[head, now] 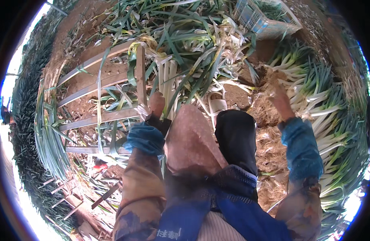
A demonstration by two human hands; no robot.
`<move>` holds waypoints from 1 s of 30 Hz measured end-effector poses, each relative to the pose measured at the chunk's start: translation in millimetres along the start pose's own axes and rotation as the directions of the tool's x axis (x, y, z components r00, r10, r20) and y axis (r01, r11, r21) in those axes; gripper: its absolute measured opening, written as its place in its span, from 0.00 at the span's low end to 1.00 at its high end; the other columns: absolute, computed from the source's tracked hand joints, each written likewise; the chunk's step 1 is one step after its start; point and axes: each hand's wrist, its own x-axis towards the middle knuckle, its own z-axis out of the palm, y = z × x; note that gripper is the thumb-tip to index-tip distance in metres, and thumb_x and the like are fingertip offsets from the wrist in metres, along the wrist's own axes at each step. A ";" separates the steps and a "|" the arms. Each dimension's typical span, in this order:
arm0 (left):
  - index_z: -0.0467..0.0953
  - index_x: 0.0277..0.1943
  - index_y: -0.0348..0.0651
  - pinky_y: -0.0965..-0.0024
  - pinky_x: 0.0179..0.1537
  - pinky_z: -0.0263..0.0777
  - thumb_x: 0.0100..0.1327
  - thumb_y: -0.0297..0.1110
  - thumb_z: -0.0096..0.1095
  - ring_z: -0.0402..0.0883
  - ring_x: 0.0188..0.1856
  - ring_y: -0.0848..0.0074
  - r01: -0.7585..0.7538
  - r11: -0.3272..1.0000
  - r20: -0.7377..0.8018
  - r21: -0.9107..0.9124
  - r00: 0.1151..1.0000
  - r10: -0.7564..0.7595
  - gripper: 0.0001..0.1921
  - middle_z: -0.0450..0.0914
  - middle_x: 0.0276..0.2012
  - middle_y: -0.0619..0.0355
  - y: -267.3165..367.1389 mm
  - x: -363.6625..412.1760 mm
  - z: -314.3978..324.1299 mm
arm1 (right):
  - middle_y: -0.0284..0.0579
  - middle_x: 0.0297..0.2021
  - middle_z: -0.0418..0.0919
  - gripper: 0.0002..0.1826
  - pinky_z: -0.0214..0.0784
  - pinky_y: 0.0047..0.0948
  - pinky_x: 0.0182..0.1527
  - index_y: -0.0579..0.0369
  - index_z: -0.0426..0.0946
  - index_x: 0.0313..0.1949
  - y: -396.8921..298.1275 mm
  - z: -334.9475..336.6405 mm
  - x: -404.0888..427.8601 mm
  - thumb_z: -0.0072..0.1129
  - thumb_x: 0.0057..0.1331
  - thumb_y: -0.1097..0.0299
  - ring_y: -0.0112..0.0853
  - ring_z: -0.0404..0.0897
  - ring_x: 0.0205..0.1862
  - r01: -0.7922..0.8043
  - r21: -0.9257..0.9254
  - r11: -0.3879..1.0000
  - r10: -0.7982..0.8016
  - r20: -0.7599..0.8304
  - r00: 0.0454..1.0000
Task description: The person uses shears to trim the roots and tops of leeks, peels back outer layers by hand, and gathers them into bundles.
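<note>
My left hand is curled beside a wooden rack's upright bar, close to several peeled white leek or green onion stalks. The stalks stand against the cloth-covered knee; whether my fingers grip one is hidden. Something white and crumpled shows just left of that hand. On the other side, my right hand reaches onto the root ends of a long pile of unpeeled green onions. Its fingertips blend into the tan roots, so their hold is unclear.
Stripped green leaves and pale skins heap up ahead. A plastic crate with greens stands at the top right. Wooden slats extend left towards a bundle of onions. A shoe rests on the soil.
</note>
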 end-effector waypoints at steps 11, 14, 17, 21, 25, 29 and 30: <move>0.63 0.45 0.30 0.56 0.47 0.68 0.39 0.39 0.71 0.72 0.47 0.50 0.296 0.937 0.175 0.186 0.928 -0.328 0.32 0.73 0.41 0.39 22.1 20.5 44.2 | 0.51 0.52 0.62 0.33 0.60 0.48 0.50 0.49 0.61 0.57 -205.3 170.2 140.7 0.55 0.48 0.70 0.48 0.66 0.52 0.566 -0.078 0.821 -0.554 0.136 0.821; 0.63 0.45 0.31 0.57 0.48 0.68 0.38 0.39 0.72 0.72 0.47 0.50 0.311 0.940 0.195 0.137 0.922 -0.334 0.34 0.73 0.42 0.40 25.4 26.8 44.3 | 0.48 0.50 0.65 0.23 0.59 0.50 0.51 0.47 0.65 0.53 -221.6 210.5 146.8 0.48 0.55 0.70 0.47 0.67 0.51 0.655 -0.122 0.745 -0.656 0.045 0.754; 0.58 0.50 0.30 0.55 0.49 0.66 0.40 0.34 0.69 0.71 0.49 0.50 0.325 0.930 0.146 0.172 0.925 -0.350 0.35 0.70 0.46 0.39 22.3 31.4 53.4 | 0.46 0.48 0.68 0.20 0.58 0.48 0.51 0.47 0.68 0.49 -225.1 234.2 146.5 0.48 0.55 0.69 0.46 0.67 0.52 0.682 -0.100 0.724 -0.673 0.111 0.731; 0.50 0.58 0.29 0.56 0.47 0.67 0.45 0.24 0.56 0.71 0.48 0.48 0.311 0.932 -0.112 0.187 0.949 -0.294 0.35 0.68 0.46 0.38 25.0 32.8 77.6 | 0.40 0.38 0.72 0.11 0.59 0.46 0.49 0.48 0.75 0.37 -190.6 243.9 163.7 0.50 0.53 0.69 0.42 0.69 0.48 0.657 -0.206 0.725 -0.540 0.423 0.728; 0.54 0.54 0.30 0.54 0.44 0.68 0.46 0.23 0.54 0.72 0.45 0.46 0.390 0.910 -0.041 0.140 0.921 -0.388 0.30 0.69 0.45 0.38 41.2 38.4 72.2 | 0.42 0.39 0.73 0.13 0.60 0.46 0.47 0.49 0.76 0.40 -127.7 222.4 167.6 0.52 0.52 0.68 0.42 0.71 0.43 0.598 -0.368 0.712 -0.491 0.347 0.799; 0.62 0.44 0.33 0.51 0.39 0.69 0.46 0.24 0.54 0.76 0.38 0.46 0.409 0.900 -0.133 0.150 0.910 -0.392 0.19 0.76 0.34 0.39 18.8 30.2 45.4 | 0.46 0.40 0.73 0.19 0.64 0.44 0.47 0.54 0.74 0.43 -174.7 177.8 160.5 0.55 0.50 0.66 0.44 0.72 0.45 0.550 -0.031 0.834 -0.489 0.419 0.765; 0.62 0.44 0.33 0.51 0.39 0.69 0.46 0.24 0.54 0.76 0.38 0.46 0.396 0.907 -0.124 0.140 0.916 -0.381 0.19 0.76 0.34 0.39 29.9 31.8 44.9 | 0.46 0.40 0.73 0.19 0.64 0.44 0.47 0.54 0.74 0.43 -175.4 177.8 159.7 0.55 0.50 0.66 0.44 0.72 0.45 0.541 -0.048 0.839 -0.475 0.419 0.774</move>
